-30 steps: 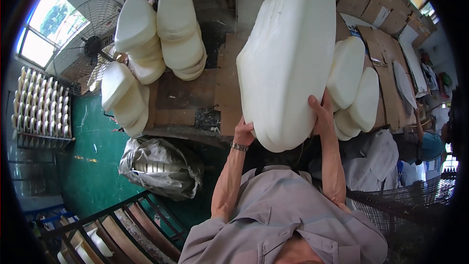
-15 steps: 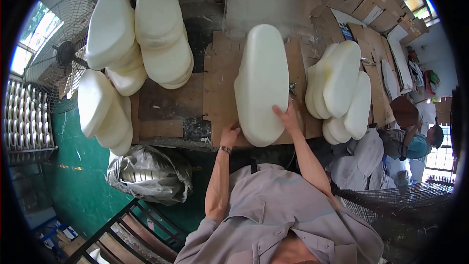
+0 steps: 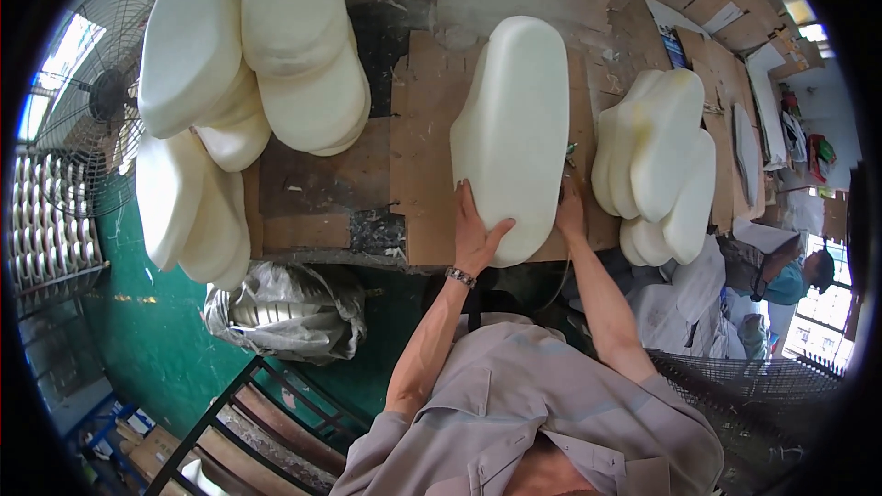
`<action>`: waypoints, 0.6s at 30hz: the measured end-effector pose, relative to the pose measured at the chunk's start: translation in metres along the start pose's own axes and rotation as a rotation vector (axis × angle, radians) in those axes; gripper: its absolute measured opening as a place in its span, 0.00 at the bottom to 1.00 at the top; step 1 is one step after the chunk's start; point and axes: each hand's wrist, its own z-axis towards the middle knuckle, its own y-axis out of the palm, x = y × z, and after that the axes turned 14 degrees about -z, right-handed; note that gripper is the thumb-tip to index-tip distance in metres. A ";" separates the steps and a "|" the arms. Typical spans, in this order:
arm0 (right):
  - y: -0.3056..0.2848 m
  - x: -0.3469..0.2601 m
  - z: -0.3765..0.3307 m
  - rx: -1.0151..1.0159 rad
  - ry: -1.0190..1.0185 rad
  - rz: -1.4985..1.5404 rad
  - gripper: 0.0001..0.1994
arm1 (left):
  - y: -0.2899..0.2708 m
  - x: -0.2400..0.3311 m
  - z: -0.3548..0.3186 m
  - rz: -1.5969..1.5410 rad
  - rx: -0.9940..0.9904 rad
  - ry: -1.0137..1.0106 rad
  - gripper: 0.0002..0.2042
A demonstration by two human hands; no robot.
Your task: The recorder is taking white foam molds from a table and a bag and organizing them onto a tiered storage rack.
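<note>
A long, pale cream moulded foam pad (image 3: pixel 519 119) lies lengthwise in front of me on the cardboard-covered table. My left hand (image 3: pixel 478 237) holds its near left edge, the thumb across the top face and the fingers along the side. Close against the pad's near right edge is my right hand (image 3: pixel 571 213), its fingers bunched and partly hidden. Whether it grips anything is not clear. Just beyond its fingertips a small metal fitting (image 3: pixel 571 152) shows beside the pad; the rest of that thing is hidden.
Stacked foam pads (image 3: pixel 193 50) fill the table's left side, and another stack (image 3: pixel 666 152) stands at the right. A wire fan (image 3: pixel 108 96) is far left. Below the table edge sits a grey plastic bag (image 3: pixel 285 312), near a black metal rack (image 3: pixel 248 432). Another person (image 3: pixel 790 280) is far right.
My left hand has moved from the pad's near corner up onto its left edge. My right hand has left the pad's top for its right side. The view has shifted slightly.
</note>
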 end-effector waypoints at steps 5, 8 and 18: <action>0.022 0.031 0.026 0.037 -0.221 -0.584 0.25 | 0.007 -0.003 0.004 -0.027 -0.054 -0.027 0.53; 0.011 0.013 0.033 -0.015 -0.181 -0.477 0.22 | 0.001 -0.003 0.004 -0.018 -0.032 -0.032 0.52; -0.040 0.052 -0.074 -0.046 0.243 0.088 0.22 | 0.023 -0.003 -0.004 -0.108 -0.027 -0.025 0.53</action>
